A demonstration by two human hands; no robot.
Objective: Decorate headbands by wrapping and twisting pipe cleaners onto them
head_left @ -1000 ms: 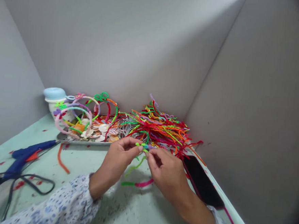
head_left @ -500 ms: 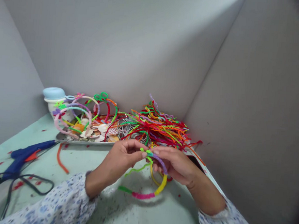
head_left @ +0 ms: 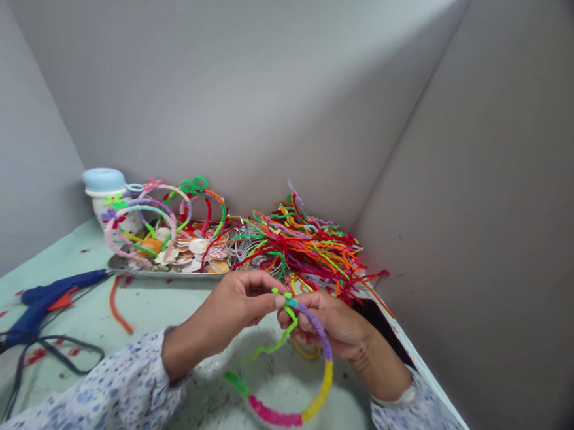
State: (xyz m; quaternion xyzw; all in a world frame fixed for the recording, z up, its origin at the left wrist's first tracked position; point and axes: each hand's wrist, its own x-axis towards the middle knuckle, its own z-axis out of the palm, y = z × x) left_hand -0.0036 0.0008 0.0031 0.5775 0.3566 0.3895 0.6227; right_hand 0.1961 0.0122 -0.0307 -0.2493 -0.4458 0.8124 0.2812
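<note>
A headband (head_left: 327, 381) wrapped in purple, yellow, pink and green fuzzy pipe cleaner hangs in a curve below my hands. My left hand (head_left: 246, 300) pinches its upper end between thumb and forefinger, where a light green pipe cleaner (head_left: 286, 336) is bent round the band. One tail of that pipe cleaner dangles down to the left, and small green loops stick up above the fingertips. My right hand (head_left: 331, 323) closes on the band just beside it, at the teal and purple part. Its fingertips are partly hidden behind the band.
A metal tray (head_left: 174, 274) holds shells and several finished headbands (head_left: 173, 217). A heap of pipe cleaners (head_left: 309, 243) lies right of it. At left are a blue glue gun (head_left: 40, 302) with its cord, an orange pipe cleaner (head_left: 119, 305) and a white cup (head_left: 104, 189). A dark flat object (head_left: 382, 323) lies at right.
The headband has tilted, its lower curve swinging down and to the right. My right hand has turned and shifted slightly lower; my left hand keeps its pinch in nearly the same place.
</note>
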